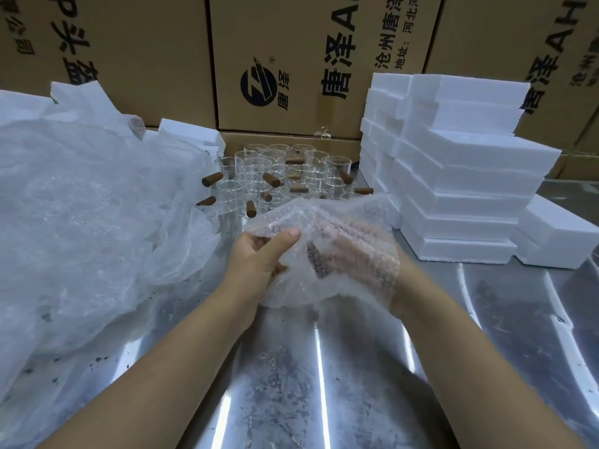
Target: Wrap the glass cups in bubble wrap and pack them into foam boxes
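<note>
A glass cup with a brown wooden handle [316, 259] is bundled in a sheet of bubble wrap [327, 222] held above the steel table. My left hand [259, 254] grips the bundle from the left, thumb on top of the wrap. My right hand [376, 251] is mostly hidden under the wrap and holds the bundle from the right. Behind them stand several clear glass cups [278, 176] with wooden handles. White foam boxes [453, 176] are stacked at the right.
A big heap of bubble wrap and plastic film [84, 215] fills the left of the steel table [291, 384]. Printed cardboard cartons [285, 59] form a wall at the back. A lone foam box [557, 238] sits at far right, another [191, 131] behind the cups.
</note>
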